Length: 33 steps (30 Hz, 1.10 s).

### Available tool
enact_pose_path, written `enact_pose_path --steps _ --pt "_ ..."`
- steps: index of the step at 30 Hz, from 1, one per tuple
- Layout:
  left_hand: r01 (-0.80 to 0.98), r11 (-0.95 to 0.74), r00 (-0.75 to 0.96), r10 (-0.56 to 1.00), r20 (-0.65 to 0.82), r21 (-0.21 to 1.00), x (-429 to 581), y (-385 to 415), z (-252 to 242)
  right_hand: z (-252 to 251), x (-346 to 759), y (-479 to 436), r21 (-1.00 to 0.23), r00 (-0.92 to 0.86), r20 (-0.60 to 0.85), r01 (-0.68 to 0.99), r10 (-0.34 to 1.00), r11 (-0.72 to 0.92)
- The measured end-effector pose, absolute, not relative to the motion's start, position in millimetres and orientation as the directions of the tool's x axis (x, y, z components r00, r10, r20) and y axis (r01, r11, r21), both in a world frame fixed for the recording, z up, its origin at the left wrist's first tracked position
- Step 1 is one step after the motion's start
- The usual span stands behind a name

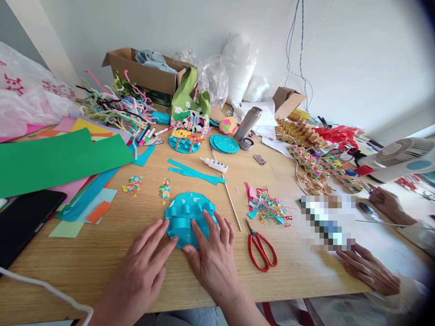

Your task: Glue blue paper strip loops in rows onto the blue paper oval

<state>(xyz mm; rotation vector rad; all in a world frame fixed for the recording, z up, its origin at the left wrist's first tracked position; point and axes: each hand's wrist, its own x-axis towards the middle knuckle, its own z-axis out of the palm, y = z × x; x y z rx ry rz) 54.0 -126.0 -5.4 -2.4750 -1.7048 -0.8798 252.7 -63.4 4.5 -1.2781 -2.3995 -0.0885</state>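
Several loops point(186, 210) up, loose strips point(193, 174) unattached: your left hand point(144, 256) and right hand point(215, 253) touch the blue disc point(182, 234), fingers spread!

The right hand point(215, 260) hides part of the blue disc point(180, 225); the pixelated object point(326, 226) is possibly a phone.

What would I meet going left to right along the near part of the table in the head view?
Flat black object, orange paper piece, left hand, blue disc, wooden stick, red scissors, co-worker's nearer hand.
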Motion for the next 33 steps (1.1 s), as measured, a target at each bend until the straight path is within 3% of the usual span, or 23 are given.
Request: enact_pose_path --steps 33 --pt "0.875 -0.388 0.231 0.86 0.455 0.288 56.0 -125.4 -1.3 6.0 253.0 -63.5 -0.231 -0.45 0.323 0.816 0.832 0.531"
